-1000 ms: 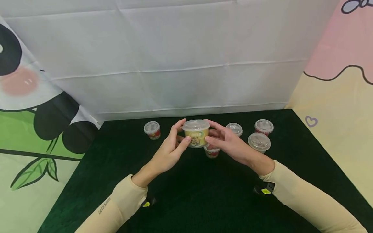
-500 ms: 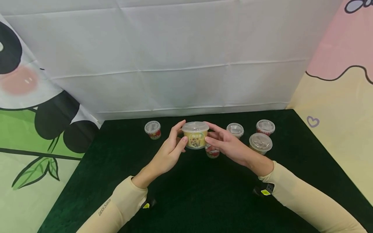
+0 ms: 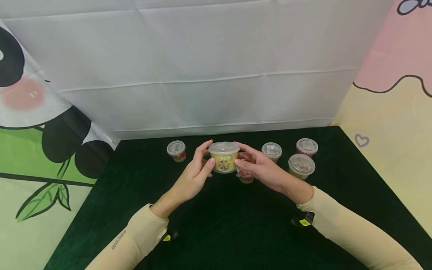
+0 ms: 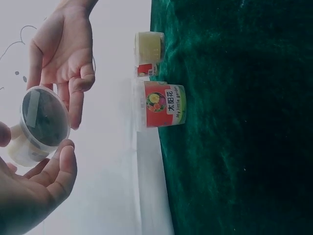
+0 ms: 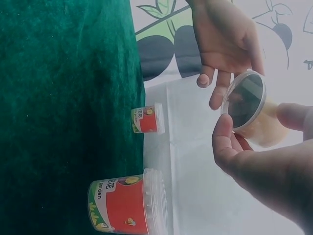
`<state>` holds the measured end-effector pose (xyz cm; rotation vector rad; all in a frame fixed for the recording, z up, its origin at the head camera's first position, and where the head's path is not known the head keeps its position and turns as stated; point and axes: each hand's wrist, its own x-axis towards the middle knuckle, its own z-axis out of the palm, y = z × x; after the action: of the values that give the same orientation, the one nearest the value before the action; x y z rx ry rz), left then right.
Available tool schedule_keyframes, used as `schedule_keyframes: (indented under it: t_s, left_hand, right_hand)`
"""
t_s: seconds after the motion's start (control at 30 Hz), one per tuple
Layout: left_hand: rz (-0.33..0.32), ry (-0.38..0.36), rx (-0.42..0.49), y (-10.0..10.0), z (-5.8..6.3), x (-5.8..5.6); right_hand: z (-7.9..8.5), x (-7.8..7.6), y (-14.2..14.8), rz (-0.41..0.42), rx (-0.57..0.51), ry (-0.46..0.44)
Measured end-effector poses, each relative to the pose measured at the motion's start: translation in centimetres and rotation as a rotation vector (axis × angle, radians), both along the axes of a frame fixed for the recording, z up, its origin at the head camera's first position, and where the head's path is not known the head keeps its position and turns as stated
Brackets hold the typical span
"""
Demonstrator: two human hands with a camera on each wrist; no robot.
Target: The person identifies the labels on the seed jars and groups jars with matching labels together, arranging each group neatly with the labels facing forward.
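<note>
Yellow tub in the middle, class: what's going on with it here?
A person's left hand and right hand hold the yellow tub between them, raised above the green cloth, its clear lid on. A red-labelled cup stands to the left, four more containers to the right.

Head view: the lidded yellow tub (image 3: 224,158) sits slightly further left and lower than one second earlier; left hand (image 3: 192,178) and right hand (image 3: 266,171) shift leftward with it.

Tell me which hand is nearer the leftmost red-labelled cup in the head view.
Left. The left hand is just right of the cup; the right hand is farther right, across the yellow tub.
</note>
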<state>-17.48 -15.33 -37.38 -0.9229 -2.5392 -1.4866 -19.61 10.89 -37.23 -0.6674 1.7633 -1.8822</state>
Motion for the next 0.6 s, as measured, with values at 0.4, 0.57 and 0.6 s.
schedule_keyframes:
  t_s: [0.4, 0.57, 0.6]
  left_hand:
    - [0.003, 0.041, -0.019, -0.79, 0.47, -0.15]
    - [0.008, 0.039, -0.033, -0.95, 0.64, -0.03]
    - [0.01, 0.04, -0.037, -1.0, 0.6, -0.02]
  right_hand:
    - [0.12, 0.02, -0.64, -0.015, 0.01, 0.002]
    - [0.04, 0.06, -0.74, -0.017, 0.013, -0.008]
    - [-0.08, 0.05, -0.78, -0.016, 0.011, -0.011]
